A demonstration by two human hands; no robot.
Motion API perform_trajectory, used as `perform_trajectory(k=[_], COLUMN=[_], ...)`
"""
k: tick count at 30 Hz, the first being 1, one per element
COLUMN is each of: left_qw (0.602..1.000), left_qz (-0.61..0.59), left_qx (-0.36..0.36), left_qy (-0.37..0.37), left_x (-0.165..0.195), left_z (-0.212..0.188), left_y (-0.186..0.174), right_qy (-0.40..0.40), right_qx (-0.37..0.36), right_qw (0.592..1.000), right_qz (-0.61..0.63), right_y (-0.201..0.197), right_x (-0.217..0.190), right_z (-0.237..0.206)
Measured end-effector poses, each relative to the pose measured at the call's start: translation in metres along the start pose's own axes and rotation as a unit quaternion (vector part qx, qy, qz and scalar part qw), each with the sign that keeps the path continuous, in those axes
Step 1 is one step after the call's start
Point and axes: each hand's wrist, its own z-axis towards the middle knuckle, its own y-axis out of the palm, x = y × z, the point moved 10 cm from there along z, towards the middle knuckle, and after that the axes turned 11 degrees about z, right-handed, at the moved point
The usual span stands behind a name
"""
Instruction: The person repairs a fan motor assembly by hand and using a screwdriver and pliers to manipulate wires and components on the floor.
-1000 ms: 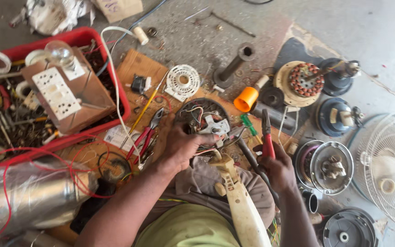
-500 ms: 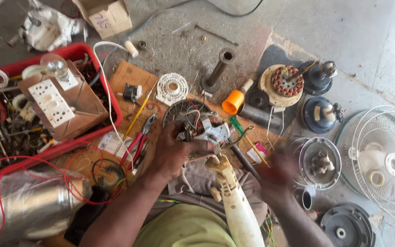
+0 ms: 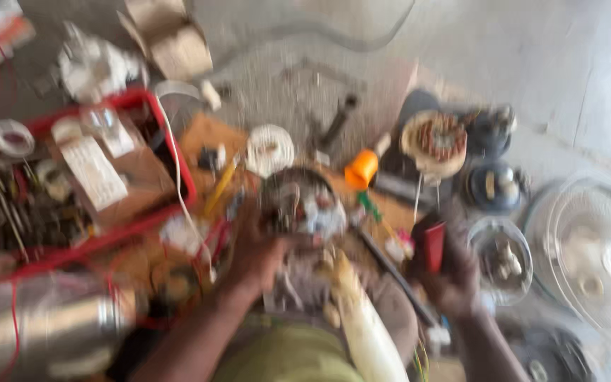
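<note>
Blur smears the whole frame, so we read shapes only. Left to right:

Red crate [image 3: 178,170] at far left holds loose hardware, tape rolls and a white socket plate; a shiny metal cylinder [image 3: 51,332] lies in front of it, wrapped in red wire.

Our left hand [image 3: 256,255] sits mid-frame, fingers curled onto the near-left edge of the round motor housing [image 3: 298,201] with its tangle of wires. It looks like a closed grasp on the rim, but we cannot tell exactly where the fingertips land. A white ring part [image 3: 270,148] lies just beyond, and a pale handled tool [image 3: 362,325] lies across our lap, just below the housing.

An orange cap [image 3: 361,168] lies right of the housing, and the copper-wound stator [image 3: 434,141] behind it.

Our right hand [image 3: 447,272] is clenched around a red-handled tool [image 3: 433,244], handle up; its working end is hidden, so pliers or cutters, we cannot say. It is apart from the housing, not touching it.

Far right: clear dish of small parts [image 3: 500,258], then a white fan guard [image 3: 592,255].

Our judgement for doing this well: keep the left hand pinning the housing flat so it cannot spin, bring the tool in slowly clear of the wires, and hold the head steady to see the contact point.
</note>
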Motion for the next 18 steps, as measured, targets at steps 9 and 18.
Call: perform_trajectory(k=[9, 18], left_qw=[0.997, 0.954], left_qz=[0.037, 0.223], left_qx=[0.067, 0.167], left_qy=[-0.008, -0.110], left_x=[0.001, 0.011], left_z=[-0.011, -0.013], left_y=[-0.003, -0.012], right_qy=[0.319, 0.298], right_qx=[0.105, -0.045], right_qw=[0.891, 0.826], right_qz=[0.305, 0.476], right_y=[0.034, 0.091], right_x=[0.167, 0.149], right_z=[-0.049, -0.009])
